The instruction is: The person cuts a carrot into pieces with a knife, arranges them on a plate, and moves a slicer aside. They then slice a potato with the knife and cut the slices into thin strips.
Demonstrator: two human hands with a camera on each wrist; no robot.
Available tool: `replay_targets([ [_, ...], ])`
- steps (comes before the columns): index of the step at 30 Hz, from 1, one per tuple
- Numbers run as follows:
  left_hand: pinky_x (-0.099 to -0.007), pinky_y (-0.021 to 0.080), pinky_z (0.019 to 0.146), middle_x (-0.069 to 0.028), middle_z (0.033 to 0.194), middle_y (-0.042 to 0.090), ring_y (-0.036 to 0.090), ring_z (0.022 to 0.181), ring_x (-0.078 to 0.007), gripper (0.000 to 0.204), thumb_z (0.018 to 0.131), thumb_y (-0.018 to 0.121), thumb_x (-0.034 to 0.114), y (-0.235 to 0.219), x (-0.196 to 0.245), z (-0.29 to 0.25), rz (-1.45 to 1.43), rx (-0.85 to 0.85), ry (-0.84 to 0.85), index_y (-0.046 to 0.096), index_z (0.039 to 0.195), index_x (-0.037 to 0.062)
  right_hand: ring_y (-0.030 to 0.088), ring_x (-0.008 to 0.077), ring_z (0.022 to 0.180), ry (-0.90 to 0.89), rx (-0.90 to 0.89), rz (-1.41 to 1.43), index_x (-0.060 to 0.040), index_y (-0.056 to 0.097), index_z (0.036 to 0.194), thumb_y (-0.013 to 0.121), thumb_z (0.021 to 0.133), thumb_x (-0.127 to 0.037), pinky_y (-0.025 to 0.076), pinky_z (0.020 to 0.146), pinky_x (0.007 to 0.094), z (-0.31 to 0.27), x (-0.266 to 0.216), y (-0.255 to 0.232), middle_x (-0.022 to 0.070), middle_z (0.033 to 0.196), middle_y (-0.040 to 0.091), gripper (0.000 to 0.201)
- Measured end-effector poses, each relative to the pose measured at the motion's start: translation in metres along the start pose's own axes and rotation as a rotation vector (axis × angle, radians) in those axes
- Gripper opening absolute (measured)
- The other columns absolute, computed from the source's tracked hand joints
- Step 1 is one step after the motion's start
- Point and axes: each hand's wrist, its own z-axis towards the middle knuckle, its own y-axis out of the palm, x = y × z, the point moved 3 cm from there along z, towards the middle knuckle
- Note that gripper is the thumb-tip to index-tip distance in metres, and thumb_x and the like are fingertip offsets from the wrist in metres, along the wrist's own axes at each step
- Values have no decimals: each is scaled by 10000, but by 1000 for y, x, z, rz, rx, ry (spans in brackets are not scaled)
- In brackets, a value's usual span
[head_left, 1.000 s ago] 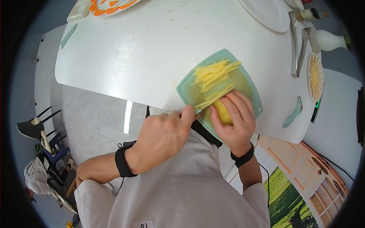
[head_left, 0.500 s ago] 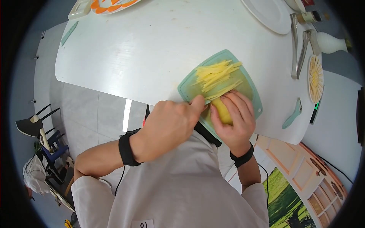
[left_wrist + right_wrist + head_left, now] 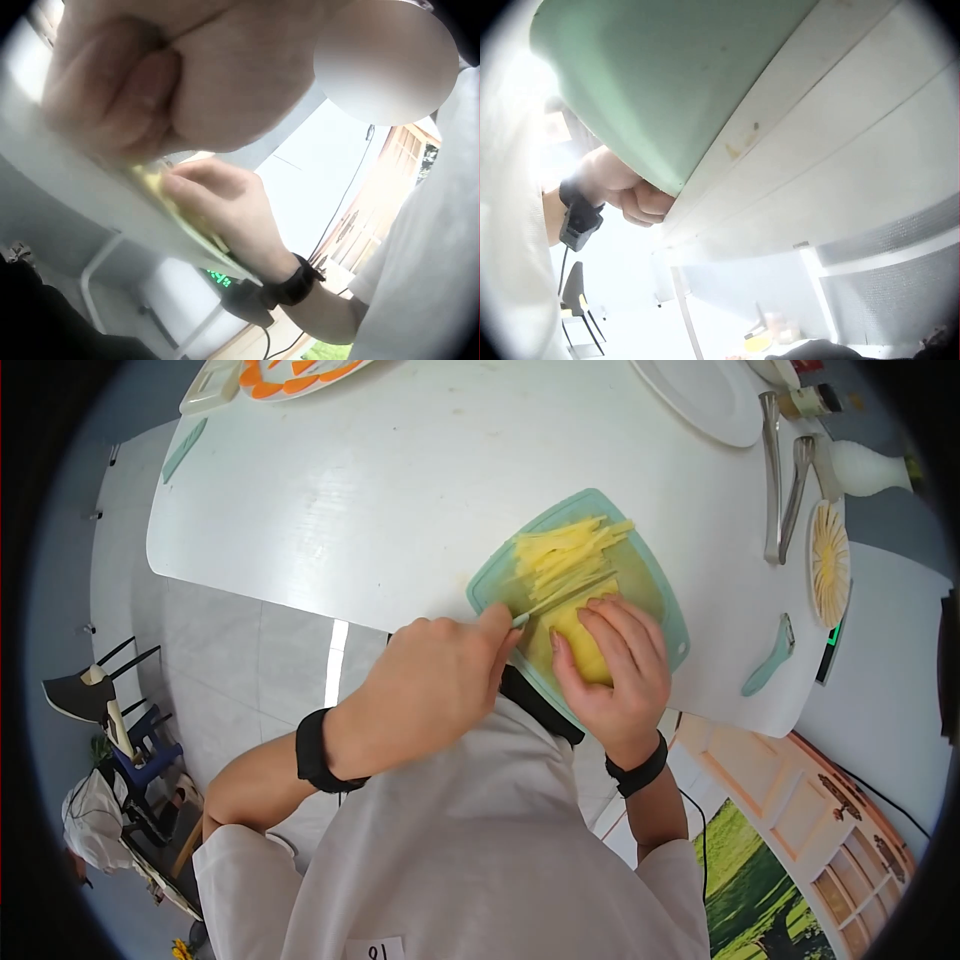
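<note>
In the head view, a green cutting board [image 3: 490, 582] lies at the table's near edge. My left hand [image 3: 425, 685] grips the knife [image 3: 560, 600], its blade between the cut yellow strips [image 3: 565, 550] and a yellow piece like potato [image 3: 583, 650]. Curled over that piece, my right hand [image 3: 625, 685] holds it on the board. The left wrist view has my left hand [image 3: 180, 82] closed in front and my right hand [image 3: 236, 214] beyond. From the right wrist, the board's underside [image 3: 667, 75] hides the food; my left hand's [image 3: 630, 191] curled fingers show past its edge.
A green peeler [image 3: 770, 660], metal tongs [image 3: 774, 490] and a small patterned plate [image 3: 830, 565] lie to the right. An empty white plate [image 3: 700, 395] is at the back right, a plate of orange slices [image 3: 290, 380] at the back left.
My left hand moved right and forward with the knife, then back left. The blade now shows beside the yellow piece, whose cut top is more visible. My right hand has hardly moved.
</note>
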Motion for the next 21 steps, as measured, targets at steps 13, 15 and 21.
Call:
replay_targets([
  [13,-410,432,436,-133,534,522,532,444,-342,186,967,621,99,-2,17,-11,152,163,87,485,863,27,657,306,1028,-11,3,8,6,689,1038,816,733,-35,566,846,386,0,0,-1,112,1077,682,332],
  [15,-392,440,433,-105,541,540,549,443,-306,177,964,628,118,4,16,-13,237,142,97,498,878,34,656,309,1035,-10,0,5,7,689,1046,816,737,-40,563,855,388,0,-1,-1,113,1092,683,337],
  [21,-371,428,423,-72,539,527,555,446,-254,187,969,625,141,8,15,-20,319,112,110,500,877,35,663,316,1047,8,-12,4,-3,698,1046,828,720,-33,559,877,392,0,-1,-1,114,1110,695,352],
])
